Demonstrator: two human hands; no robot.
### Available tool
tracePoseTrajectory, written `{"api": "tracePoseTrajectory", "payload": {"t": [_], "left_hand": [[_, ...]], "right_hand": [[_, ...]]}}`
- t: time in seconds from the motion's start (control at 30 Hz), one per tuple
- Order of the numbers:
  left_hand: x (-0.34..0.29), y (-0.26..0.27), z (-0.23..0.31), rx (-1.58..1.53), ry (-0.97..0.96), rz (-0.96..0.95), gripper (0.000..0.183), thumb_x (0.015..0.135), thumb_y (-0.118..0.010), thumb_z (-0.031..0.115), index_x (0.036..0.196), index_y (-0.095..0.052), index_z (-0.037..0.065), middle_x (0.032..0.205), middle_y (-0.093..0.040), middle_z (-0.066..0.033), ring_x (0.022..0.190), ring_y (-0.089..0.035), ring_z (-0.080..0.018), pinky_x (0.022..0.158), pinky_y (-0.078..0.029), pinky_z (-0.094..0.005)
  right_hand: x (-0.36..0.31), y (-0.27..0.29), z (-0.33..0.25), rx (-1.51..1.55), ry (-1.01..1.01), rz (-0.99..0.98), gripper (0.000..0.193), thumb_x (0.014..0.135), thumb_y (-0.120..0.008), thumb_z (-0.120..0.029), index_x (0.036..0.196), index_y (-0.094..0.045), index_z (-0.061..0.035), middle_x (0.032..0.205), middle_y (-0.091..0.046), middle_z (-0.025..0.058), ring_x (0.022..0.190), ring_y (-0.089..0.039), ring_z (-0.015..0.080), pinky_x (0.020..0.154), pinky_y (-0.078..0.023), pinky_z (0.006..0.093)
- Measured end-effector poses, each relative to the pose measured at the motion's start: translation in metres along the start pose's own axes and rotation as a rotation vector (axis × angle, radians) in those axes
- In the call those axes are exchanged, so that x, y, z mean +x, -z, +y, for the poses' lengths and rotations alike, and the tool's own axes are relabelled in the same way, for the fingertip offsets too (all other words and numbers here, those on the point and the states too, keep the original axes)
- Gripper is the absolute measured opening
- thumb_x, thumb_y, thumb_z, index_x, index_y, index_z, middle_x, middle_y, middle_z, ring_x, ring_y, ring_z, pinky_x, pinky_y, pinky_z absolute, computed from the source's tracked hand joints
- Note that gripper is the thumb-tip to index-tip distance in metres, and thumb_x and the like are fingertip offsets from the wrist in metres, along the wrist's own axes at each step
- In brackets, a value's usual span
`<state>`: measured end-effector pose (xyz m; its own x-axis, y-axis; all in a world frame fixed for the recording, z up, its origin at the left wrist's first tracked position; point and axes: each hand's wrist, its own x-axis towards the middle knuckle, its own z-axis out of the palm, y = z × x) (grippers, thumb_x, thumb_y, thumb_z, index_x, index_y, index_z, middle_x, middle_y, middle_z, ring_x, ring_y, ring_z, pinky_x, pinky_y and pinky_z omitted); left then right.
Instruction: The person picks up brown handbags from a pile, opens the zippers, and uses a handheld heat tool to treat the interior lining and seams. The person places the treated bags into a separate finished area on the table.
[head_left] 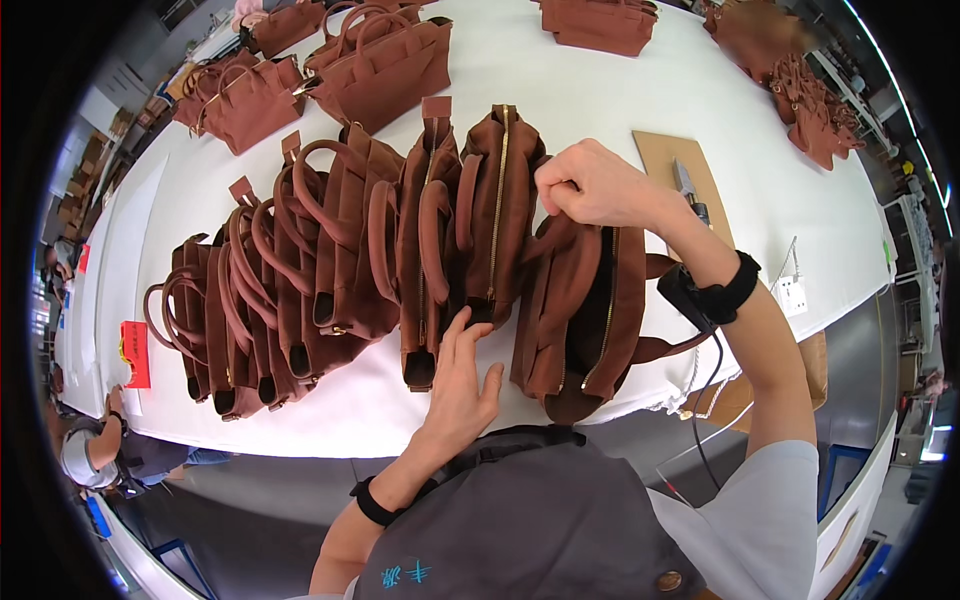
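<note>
A brown handbag (507, 215) stands in front of me with its gold zipper closed along the top. My left hand (462, 385) has its fingers stretched out at the near end of this bag, the fingertips against it. Curled into a fist, my right hand (590, 185) is beside the far end of the same bag; whatever its fingers pinch is hidden. Under my right wrist stands another brown handbag (540, 330), its zipper open and its dark inside showing. Left of the zipped bag, a similar handbag (418, 250) leans close, handles up.
Several more brown bags (290, 300) stand in a row to the left on the white table (350, 420). Others sit at the far side. A knife-like tool (685, 180) lies on a brown board (655, 150). A red box (135, 355) and another person (95, 450) are at left.
</note>
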<state>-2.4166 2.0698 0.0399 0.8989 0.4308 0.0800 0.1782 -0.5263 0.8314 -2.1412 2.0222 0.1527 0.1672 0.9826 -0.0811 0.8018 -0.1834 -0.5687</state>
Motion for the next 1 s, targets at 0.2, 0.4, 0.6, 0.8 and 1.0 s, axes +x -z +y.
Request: {"api": "tracePoseTrajectory", "payload": {"t": [0.2,0.4,0.6,0.8,1.0], "left_hand": [[0.007,-0.015,-0.029,-0.198,0.135,0.148,0.058,0.088,-0.056,0.009,0.137,-0.027,-0.001,0.14,-0.033,-0.0217,0.129,-0.037,-0.0312,0.101,-0.036,-0.0406],[0.044,-0.029,-0.04,-0.273,0.291,0.181,0.044,0.088,-0.058,0.014,0.124,-0.043,-0.005,0.104,-0.059,-0.0181,0.087,-0.06,-0.023,0.071,-0.05,-0.0316],[0.065,-0.025,-0.052,-0.671,0.473,0.16,0.018,0.088,-0.051,0.005,0.103,-0.058,-0.003,0.087,-0.063,-0.0074,0.071,-0.061,-0.0106,0.061,-0.05,-0.0235],[0.064,-0.022,-0.031,-0.994,0.548,0.25,0.018,0.087,-0.054,0.006,0.104,-0.057,-0.001,0.087,-0.062,-0.0065,0.074,-0.062,-0.0128,0.062,-0.051,-0.0233],[0.062,-0.019,-0.031,-0.883,0.425,0.256,0.016,0.088,-0.056,0.006,0.103,-0.058,-0.001,0.084,-0.062,-0.0025,0.071,-0.058,-0.0066,0.06,-0.046,-0.0204]], "right_hand": [[-0.011,-0.017,0.02,-0.111,-0.06,0.027,0.014,0.07,-0.049,-0.002,0.076,-0.061,-0.0024,0.071,-0.059,0.0127,0.065,-0.054,0.0265,0.056,-0.043,0.0345],[-0.004,-0.061,0.019,-0.772,0.418,0.086,0.015,0.072,-0.061,-0.011,0.086,-0.066,-0.0097,0.097,-0.057,0.0066,0.097,-0.053,0.0251,0.082,-0.042,0.033],[0.004,-0.097,0.003,-0.554,0.29,-0.14,0.025,0.074,-0.067,-0.027,0.079,-0.067,-0.0035,0.088,-0.062,0.0101,0.089,-0.057,0.0275,0.077,-0.048,0.037],[0.014,-0.103,-0.024,-0.615,0.063,-0.142,0.044,0.064,-0.073,-0.037,0.081,-0.067,0.0033,0.093,-0.062,0.019,0.091,-0.058,0.0325,0.075,-0.051,0.0396],[0.011,-0.115,-0.024,-0.65,0.108,-0.125,0.023,0.069,-0.064,-0.014,0.085,-0.065,0.003,0.091,-0.061,0.0156,0.088,-0.058,0.03,0.073,-0.051,0.0385]]}}
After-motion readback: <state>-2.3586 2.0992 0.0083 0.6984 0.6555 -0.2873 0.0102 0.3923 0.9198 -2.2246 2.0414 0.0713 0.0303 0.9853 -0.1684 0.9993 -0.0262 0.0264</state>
